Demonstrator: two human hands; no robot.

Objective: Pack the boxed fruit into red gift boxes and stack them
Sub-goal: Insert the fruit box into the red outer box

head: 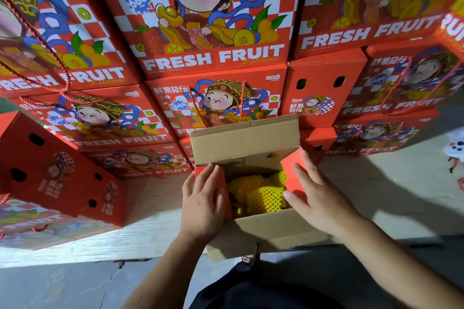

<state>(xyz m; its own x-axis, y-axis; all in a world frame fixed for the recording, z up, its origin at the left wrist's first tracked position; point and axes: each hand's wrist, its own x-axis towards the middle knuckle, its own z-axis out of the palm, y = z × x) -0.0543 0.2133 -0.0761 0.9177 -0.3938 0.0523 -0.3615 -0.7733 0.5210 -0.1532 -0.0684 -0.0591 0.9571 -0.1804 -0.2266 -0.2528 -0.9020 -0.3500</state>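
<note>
While hands (253, 198) press its side flaps, the box (271, 231) opens upward.

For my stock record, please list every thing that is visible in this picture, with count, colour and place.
open gift box: one, red outside, brown inside, centre, on the floor.
fruit: several, in yellow foam net, inside the open gift box.
stacked gift boxes: many, exact count unclear, red with a cartoon figure and "FRESH FRUIT", piled behind and to the left.
rope handles: red and white, on the stacked gift boxes.
floor: grey concrete.
left hand: pressing the left red side flap.
right hand: holding the right red side flap.
</note>
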